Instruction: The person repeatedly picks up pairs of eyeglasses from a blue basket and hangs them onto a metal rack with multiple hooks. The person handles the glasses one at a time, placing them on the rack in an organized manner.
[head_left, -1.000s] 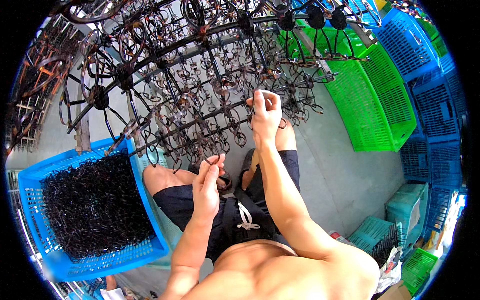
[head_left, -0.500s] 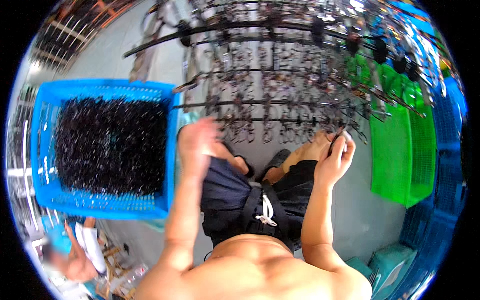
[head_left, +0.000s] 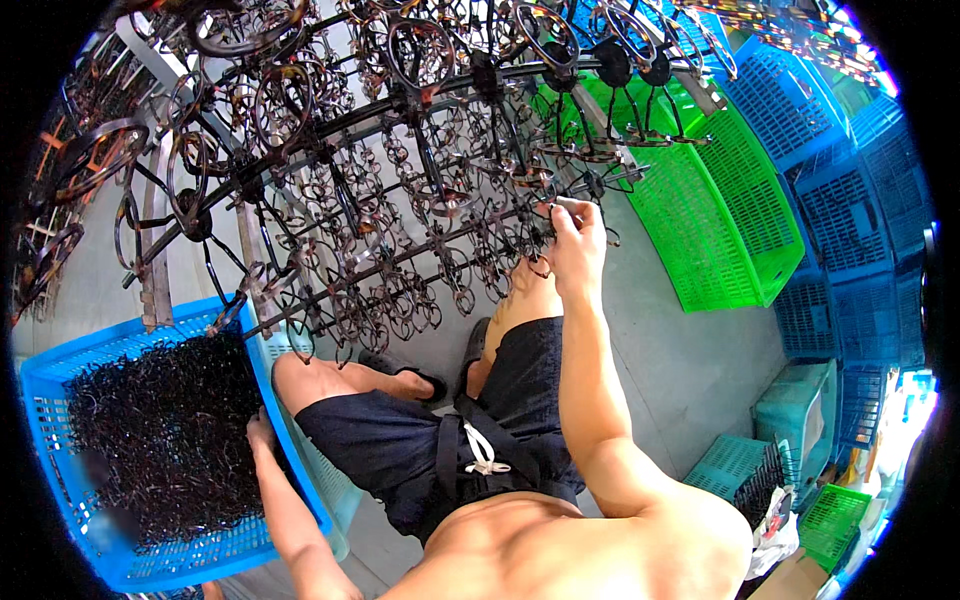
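Observation:
My left hand (head_left: 260,430) reaches into the blue basket (head_left: 180,571) at the left, at the right edge of its heap of small dark, glossy pieces (head_left: 160,450). Its fingertips are hard to make out against the heap. My right hand (head_left: 578,240) is raised at the near right end of a rack of rods (head_left: 400,253), thumb and fingers pinched together on a small dark piece mostly hidden by them. Brown, mottled oval loops (head_left: 420,55), shaped like eyeglass rims, hang in clusters from black hubs along the rods.
A green basket (head_left: 735,200) stands right of the rack, with blue crates (head_left: 800,110) stacked beyond it. Teal crates (head_left: 795,405) and a smaller green basket (head_left: 835,520) sit at the lower right. My knees are close under the rack's near edge.
My left hand has gone from beside the rack down into the blue basket. My right hand remains pinched at the rack. The view has swung, bringing the rack closer.

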